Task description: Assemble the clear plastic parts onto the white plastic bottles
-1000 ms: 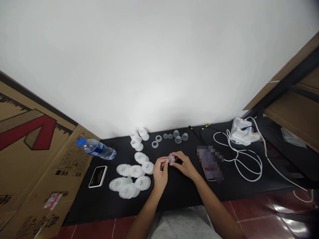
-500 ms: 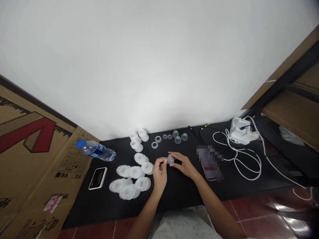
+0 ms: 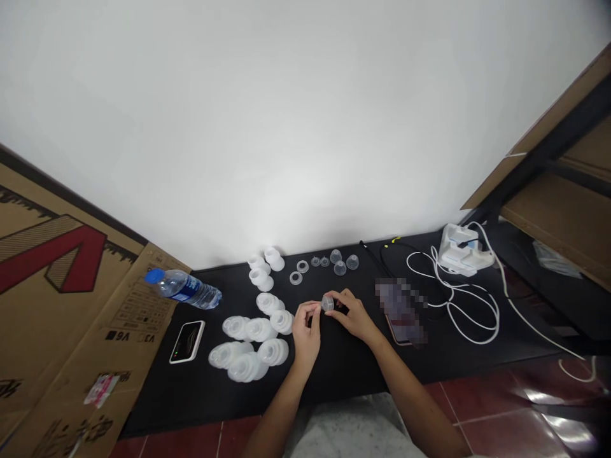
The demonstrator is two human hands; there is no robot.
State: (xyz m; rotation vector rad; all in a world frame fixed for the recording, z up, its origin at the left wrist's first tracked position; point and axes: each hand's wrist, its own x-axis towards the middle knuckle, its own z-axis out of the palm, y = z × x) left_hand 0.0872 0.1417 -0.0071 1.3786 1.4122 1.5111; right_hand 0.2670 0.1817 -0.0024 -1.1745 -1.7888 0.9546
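Note:
Between my left hand and my right hand, a small clear plastic cup is held up over the black table. Fingertips of both hands pinch its sides. Just left of my left hand stand translucent white funnel-shaped plastic parts in a cluster. Beyond my hands lie small clear domes, little clear valves and flat clear rings in a loose row.
A water bottle with a blue cap lies at the table's left end, near a black-and-white power bank. A pixelated phone lies right of my hands. Further right are a white device and looped white cables. Flattened cardboard leans at left.
The fingers of my right hand have curled closer around the clear cup, and the cup has turned slightly. The whole view has shifted a little.

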